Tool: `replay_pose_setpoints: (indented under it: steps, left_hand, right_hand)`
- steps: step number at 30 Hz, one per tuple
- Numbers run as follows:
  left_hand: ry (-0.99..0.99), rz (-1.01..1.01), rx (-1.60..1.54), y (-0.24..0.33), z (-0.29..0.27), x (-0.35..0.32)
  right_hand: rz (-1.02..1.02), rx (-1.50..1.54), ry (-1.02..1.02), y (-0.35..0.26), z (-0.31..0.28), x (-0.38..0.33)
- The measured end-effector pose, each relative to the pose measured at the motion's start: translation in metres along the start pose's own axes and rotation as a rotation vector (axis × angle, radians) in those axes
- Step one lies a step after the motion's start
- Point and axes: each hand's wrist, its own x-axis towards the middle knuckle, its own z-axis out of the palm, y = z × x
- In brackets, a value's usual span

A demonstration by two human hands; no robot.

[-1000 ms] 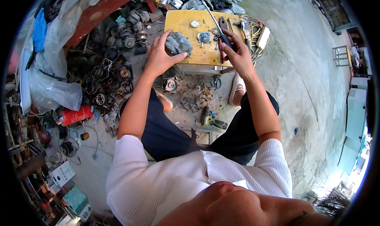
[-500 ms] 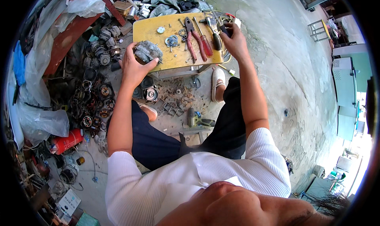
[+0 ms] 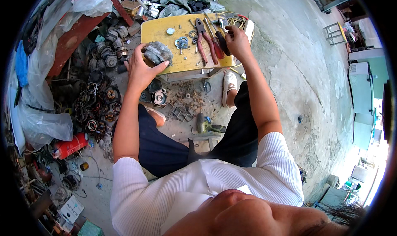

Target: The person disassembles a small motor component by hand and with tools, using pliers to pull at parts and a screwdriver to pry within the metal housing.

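Note:
A rough grey cast-metal part (image 3: 158, 52) rests at the near left corner of the yellow tabletop (image 3: 165, 35), with the thumb and fingers of my left hand (image 3: 142, 64) wrapped about it. Over at the right edge, my right hand (image 3: 237, 41) is closed at the silver ratchet wrench (image 3: 222, 24), whose handle its fingers mostly hide. Just left of that hand lies a screwdriver with a black handle (image 3: 222, 43). Beside it are a red-handled screwdriver (image 3: 216, 47) and red-handled pliers (image 3: 202, 43). Washers and rings (image 3: 181, 42) lie mid-table, among several small screws.
Coiled cables (image 3: 235, 20) and a white block (image 3: 249, 29) are at the table's right end. A green cordless drill (image 3: 204, 124) lies on the floor between my feet. Heaps of motor parts (image 3: 97, 99) crowd the left, near a red container (image 3: 71, 146).
My right hand has laid the black-handled screwdriver down beside the red one and moved left and nearer, onto the ratchet wrench. My left hand keeps its hold on the metal part.

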Motion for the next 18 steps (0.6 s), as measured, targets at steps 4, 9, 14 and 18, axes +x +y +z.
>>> replay_pose_setpoints:
  steps: [4,9,14,18]
  left_hand:
    - [0.022,0.013,-0.003,-0.002,0.002,-0.003]
    - [0.015,0.038,-0.013,-0.004,0.001,-0.001]
    - [0.147,0.073,-0.216,-0.025,-0.003,0.011]
    - [0.329,0.091,-0.277,-0.050,-0.021,0.028]
  right_hand:
    - [0.029,-0.108,-0.012,0.006,-0.001,0.005]
    - [0.138,-0.121,-0.152,0.013,-0.004,0.009]
    - [0.057,-0.168,0.026,0.006,-0.005,0.008]
    - [0.005,-0.252,-0.062,-0.033,-0.013,-0.003]
